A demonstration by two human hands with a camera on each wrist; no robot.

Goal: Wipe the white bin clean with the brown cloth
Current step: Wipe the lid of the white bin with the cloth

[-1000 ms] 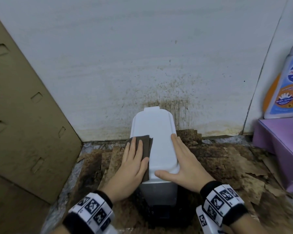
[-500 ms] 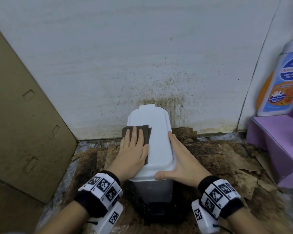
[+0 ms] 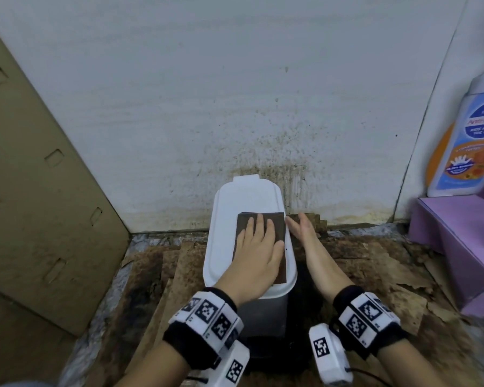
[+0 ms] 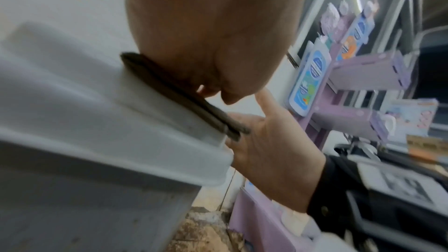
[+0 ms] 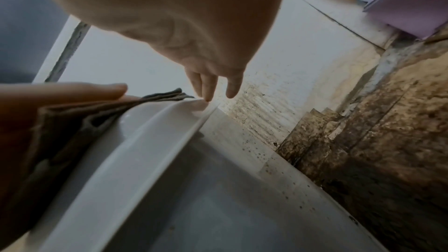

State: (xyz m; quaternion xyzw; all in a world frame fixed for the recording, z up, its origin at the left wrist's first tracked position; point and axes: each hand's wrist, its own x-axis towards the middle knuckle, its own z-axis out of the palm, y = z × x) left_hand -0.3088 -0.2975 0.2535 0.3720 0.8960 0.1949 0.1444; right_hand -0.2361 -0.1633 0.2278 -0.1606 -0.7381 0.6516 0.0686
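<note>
A small white bin (image 3: pixel 229 208) with a closed lid stands against the stained wall. A folded brown cloth (image 3: pixel 277 222) lies flat on the right half of the lid. My left hand (image 3: pixel 259 241) presses it down with straight fingers. The cloth (image 4: pixel 184 93) shows edge-on under my palm in the left wrist view. My right hand (image 3: pixel 309 238) rests along the bin's right edge, fingers straight, fingertips (image 5: pixel 208 91) touching the lid's rim (image 5: pixel 169 122). The cloth (image 5: pixel 72 118) lies folded in layers on the lid.
A cardboard sheet (image 3: pixel 39 191) leans at the left. Dirty, peeling cardboard (image 3: pixel 361 263) covers the floor. A purple shelf (image 3: pixel 456 236) with a blue and orange bottle (image 3: pixel 464 141) stands at the right. The stained wall (image 3: pixel 263 152) is right behind the bin.
My left hand has slid the cloth from the lid's left edge across to its right half. My right hand has moved off the lid top to the bin's right side.
</note>
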